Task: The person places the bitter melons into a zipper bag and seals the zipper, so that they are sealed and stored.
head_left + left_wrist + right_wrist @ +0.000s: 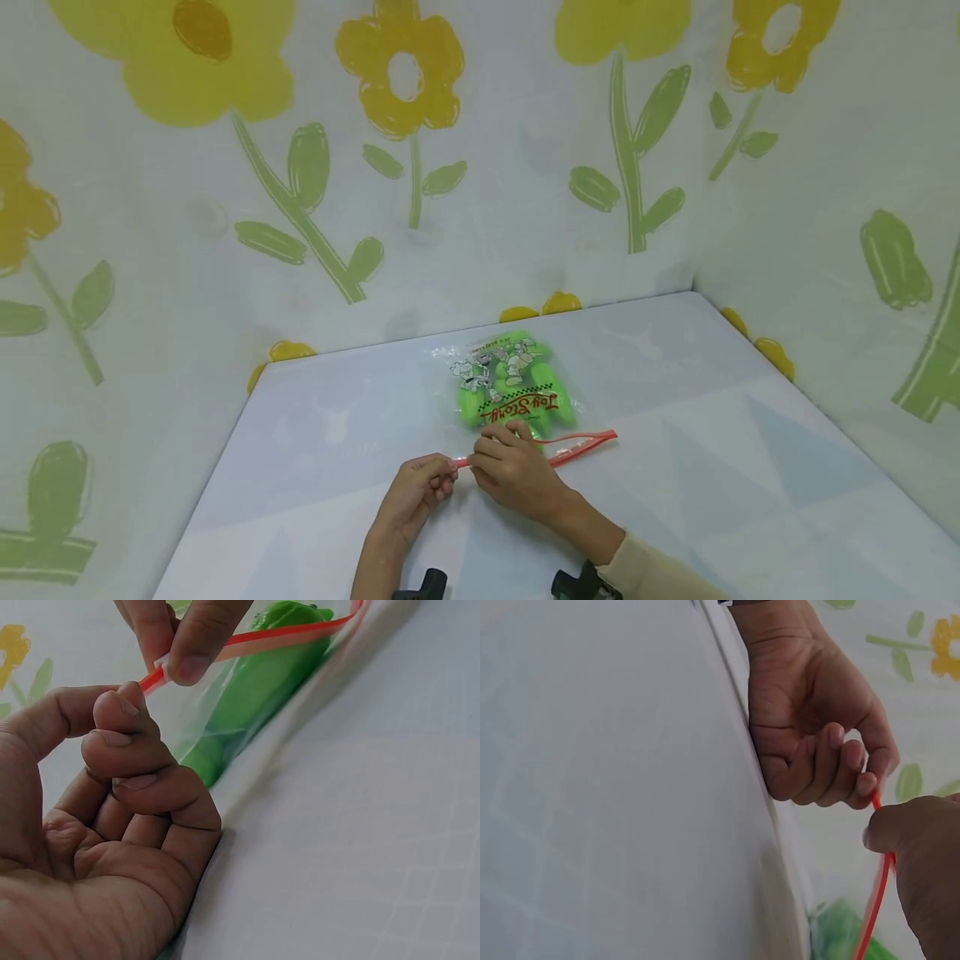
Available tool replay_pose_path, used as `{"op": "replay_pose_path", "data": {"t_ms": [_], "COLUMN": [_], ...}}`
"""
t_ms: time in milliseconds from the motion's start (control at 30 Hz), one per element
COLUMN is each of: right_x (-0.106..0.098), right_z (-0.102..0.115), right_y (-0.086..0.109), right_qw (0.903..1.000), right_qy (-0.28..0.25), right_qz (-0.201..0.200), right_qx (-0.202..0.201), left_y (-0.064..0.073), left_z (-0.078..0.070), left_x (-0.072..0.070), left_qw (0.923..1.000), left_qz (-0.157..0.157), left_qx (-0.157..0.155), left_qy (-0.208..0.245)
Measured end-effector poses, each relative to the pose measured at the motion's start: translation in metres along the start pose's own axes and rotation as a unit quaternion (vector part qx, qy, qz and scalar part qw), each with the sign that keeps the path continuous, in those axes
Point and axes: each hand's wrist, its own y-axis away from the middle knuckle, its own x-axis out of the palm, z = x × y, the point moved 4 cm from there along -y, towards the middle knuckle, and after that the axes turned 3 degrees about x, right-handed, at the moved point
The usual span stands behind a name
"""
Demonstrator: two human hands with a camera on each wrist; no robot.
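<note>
A clear plastic zip bag printed with "Toy Story" and cartoon figures lies on the table, with several bright green objects inside. Its red zip strip edges the near side and gapes apart at the right. My left hand pinches the left end of that strip between thumb and fingers, the other fingers curled. Close beside it, my right hand pinches a small whitish slider on the strip, as the left wrist view shows. In the right wrist view the right hand partly covers the strip.
The pale table has a faint triangle pattern. Behind it and at both sides stand white walls with painted yellow flowers. Black wrist devices sit near the bottom edge of the head view.
</note>
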Motion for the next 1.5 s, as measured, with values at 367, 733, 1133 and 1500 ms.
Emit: {"op": "replay_pose_path", "data": {"t_ms": [367, 733, 1133, 1500], "right_x": [-0.002, -0.005, -0.009, -0.014], "right_z": [-0.003, -0.007, -0.013, -0.019], "right_y": [0.003, 0.007, 0.009, 0.013], "right_qw": [0.9998, 0.9997, 0.9997, 0.9993], "right_qy": [-0.014, -0.025, -0.023, -0.022], "right_qz": [0.009, 0.004, 0.010, 0.024], "right_qx": [0.010, 0.009, 0.002, 0.017], "left_y": [0.002, -0.001, 0.001, 0.001], "left_z": [-0.003, 0.001, -0.001, 0.000], "left_x": [0.001, -0.001, 0.000, 0.000], "left_qw": [1.0000, 1.0000, 1.0000, 0.9999], "left_qz": [0.003, 0.004, -0.005, -0.011], "left_qx": [0.000, 0.004, 0.003, 0.002], "left_qy": [0.001, 0.008, 0.006, 0.000]}}
